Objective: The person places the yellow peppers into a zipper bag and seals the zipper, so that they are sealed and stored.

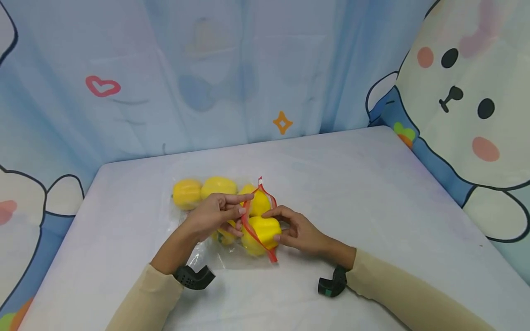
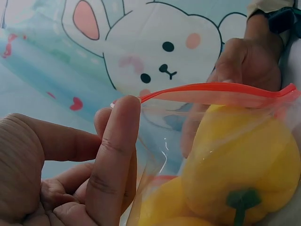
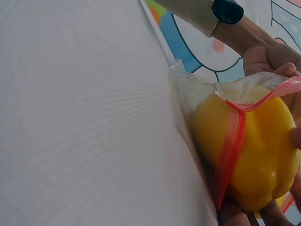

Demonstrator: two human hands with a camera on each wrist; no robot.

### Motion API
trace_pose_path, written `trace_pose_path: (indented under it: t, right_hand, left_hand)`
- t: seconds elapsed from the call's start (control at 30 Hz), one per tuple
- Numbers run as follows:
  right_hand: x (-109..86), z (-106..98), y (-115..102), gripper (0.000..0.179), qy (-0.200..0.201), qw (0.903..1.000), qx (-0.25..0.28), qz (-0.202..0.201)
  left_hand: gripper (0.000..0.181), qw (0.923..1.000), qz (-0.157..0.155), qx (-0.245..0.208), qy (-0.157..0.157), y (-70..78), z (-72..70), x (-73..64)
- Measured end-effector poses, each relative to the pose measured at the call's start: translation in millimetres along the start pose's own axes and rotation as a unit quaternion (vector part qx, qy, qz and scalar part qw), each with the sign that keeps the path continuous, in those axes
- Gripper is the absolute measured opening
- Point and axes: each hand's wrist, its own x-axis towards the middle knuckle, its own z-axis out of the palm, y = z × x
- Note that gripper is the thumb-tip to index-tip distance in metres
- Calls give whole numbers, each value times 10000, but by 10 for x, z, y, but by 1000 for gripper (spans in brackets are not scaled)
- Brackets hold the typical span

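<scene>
A clear zip bag (image 1: 244, 261) with a red zip strip lies on the table, its mouth spread toward the right. Several yellow bell peppers (image 1: 218, 185) are inside. One yellow bell pepper (image 1: 269, 227) sits in the bag's mouth, partly past the red strip; its green stem shows through the plastic in the left wrist view. My left hand (image 1: 215, 215) pinches the bag by the red edge of its mouth. Around the right end of that pepper (image 3: 265, 150), my right hand (image 1: 298, 231) curls its thumb and fingers.
The table (image 1: 372, 193) has a white cover. Behind it hangs a blue curtain (image 1: 248, 69) with cartoon prints, and large printed bear figures (image 1: 468, 105) stand at both sides. A dark device (image 1: 194, 277) is strapped to each wrist.
</scene>
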Motion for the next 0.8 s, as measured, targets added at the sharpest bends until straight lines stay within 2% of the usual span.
trace_pose_path:
  t: [0.17,0.3,0.57,0.8]
  right_hand:
    - [2,-5,-10,47,43,9994,333,90]
    - [4,7,-20,45,116,9990,347,270]
    - [23,19,-11,46,434,9966,-104,687]
    - [44,38,2,45,549,9945,-380,810]
  left_hand:
    - [49,10000,9,-43,-47,1,3,-6]
    - [49,10000,35,-63,-55,-5,8,-15]
    - [48,9999,0,-151,26,-9,19,1]
    - [48,9999,-30,-133,79,-24,6,-8]
